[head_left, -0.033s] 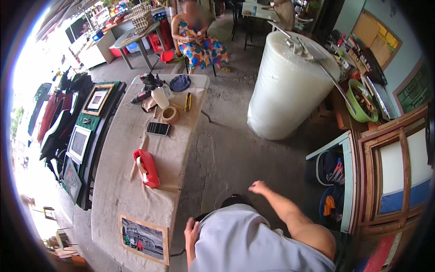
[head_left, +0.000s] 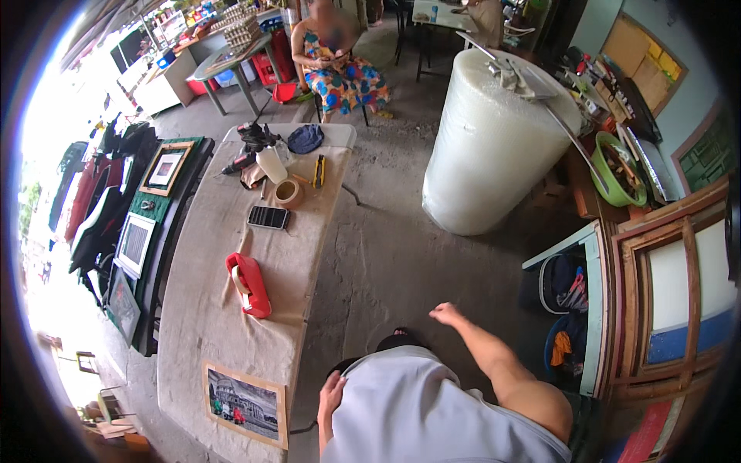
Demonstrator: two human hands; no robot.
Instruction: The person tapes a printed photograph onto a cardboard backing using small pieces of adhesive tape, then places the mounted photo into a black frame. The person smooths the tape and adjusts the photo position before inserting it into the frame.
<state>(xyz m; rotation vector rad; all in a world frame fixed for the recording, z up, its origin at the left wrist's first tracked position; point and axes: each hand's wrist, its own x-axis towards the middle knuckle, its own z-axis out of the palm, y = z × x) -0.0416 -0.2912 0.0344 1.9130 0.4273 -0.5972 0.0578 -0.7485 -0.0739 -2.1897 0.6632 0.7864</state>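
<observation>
Across the left half of the frame stretches the covered surface (head_left: 197, 312); upper right stands a bubble-wrap roll (head_left: 494, 150). At lower left, the brown-bordered print (head_left: 247, 405) lies bare and untouched, its border done, wrapping apparently not begun. Lower centre, the left hand's (head_left: 330, 395) grip cannot be told; the right hand's (head_left: 448, 314) fingers curl closed, visibly empty.

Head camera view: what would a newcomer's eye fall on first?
Probably the large whitish roll standing upright on the floor, beyond and to the right of the long table. Next might come the bright red tape dispenser near the table's middle, then the mostly black-and-white picture at its near end. The person's left hand is just right of that picture, beside the grey shirt.
</observation>
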